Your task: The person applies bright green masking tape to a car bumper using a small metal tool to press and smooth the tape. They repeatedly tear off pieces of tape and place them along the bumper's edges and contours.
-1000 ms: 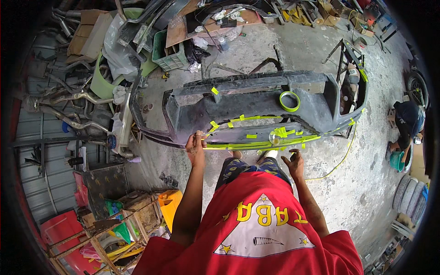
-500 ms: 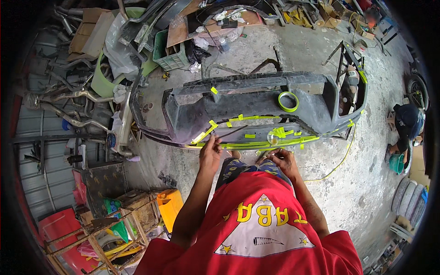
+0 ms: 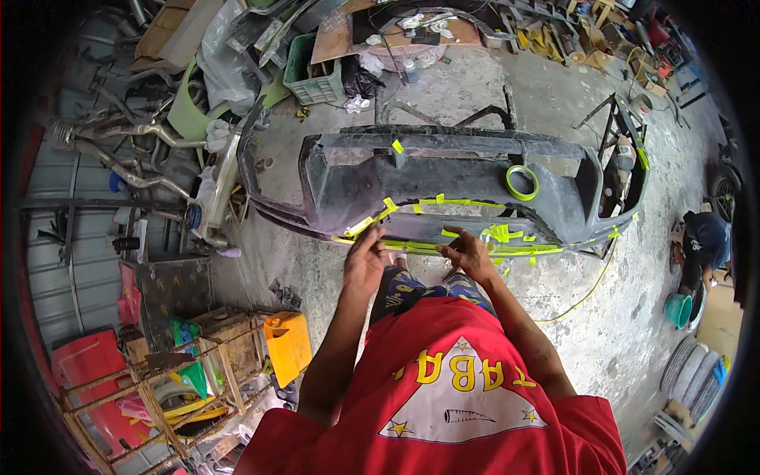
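Note:
A dark grey car bumper cover (image 3: pixel 455 170) lies in front of me, with strips of bright yellow-green masking tape (image 3: pixel 467 203) along its edges and lower opening. My left hand (image 3: pixel 365 260) is closed over the bumper's lower left edge, pinching a thin dark strip (image 3: pixel 408 238) that stretches toward my other hand. At the strip's far end, my right hand (image 3: pixel 470 256) has its thumb and forefinger curled in. Whatever those fingers hold is too small to make out. A yellow-green tape roll (image 3: pixel 522 183) rests on the bumper, right of centre.
Metal exhaust pipes (image 3: pixel 150 138) and a green crate (image 3: pixel 313 75) crowd the left side. Near my left elbow are a rusty metal frame (image 3: pixel 158 380) and a yellow container (image 3: pixel 286 348). A person (image 3: pixel 704 237) crouches at the right, near stacked tyres (image 3: pixel 693 376).
My right hand has moved up and left, closer to my left hand. The dark strip has swung down from a slant to nearly level. The whole view has shifted slightly.

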Motion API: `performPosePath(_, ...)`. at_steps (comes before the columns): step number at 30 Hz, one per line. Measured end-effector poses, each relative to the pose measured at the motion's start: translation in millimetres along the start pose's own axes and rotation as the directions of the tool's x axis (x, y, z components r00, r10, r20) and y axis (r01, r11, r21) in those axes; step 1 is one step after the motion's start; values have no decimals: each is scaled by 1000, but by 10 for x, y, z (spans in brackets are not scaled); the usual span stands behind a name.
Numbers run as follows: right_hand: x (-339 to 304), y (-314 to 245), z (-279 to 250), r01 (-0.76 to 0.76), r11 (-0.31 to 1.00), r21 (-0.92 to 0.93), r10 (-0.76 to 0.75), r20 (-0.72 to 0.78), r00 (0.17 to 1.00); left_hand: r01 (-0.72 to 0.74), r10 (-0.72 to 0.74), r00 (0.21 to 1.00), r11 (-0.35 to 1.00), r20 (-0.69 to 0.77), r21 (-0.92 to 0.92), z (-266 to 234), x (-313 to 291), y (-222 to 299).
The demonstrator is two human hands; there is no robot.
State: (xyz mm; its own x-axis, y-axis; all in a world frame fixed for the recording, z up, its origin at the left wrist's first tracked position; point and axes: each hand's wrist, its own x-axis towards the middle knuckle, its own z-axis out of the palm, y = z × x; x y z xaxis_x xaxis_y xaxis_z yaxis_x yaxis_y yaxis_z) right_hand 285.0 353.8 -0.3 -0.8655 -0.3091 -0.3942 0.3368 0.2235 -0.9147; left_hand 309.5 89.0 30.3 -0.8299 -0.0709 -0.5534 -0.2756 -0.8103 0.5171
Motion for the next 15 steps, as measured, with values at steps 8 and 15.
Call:
performPosePath(8, 617, 87, 313, -151, 986, 76, 152, 1, 988, -46, 48, 999, 993, -14, 112, -363, 49, 682)
performPosePath(15, 760, 80, 455, -207, 976, 71, 206, 23, 978, 8, 3, 997, 991, -80, 136, -615, 35, 905)
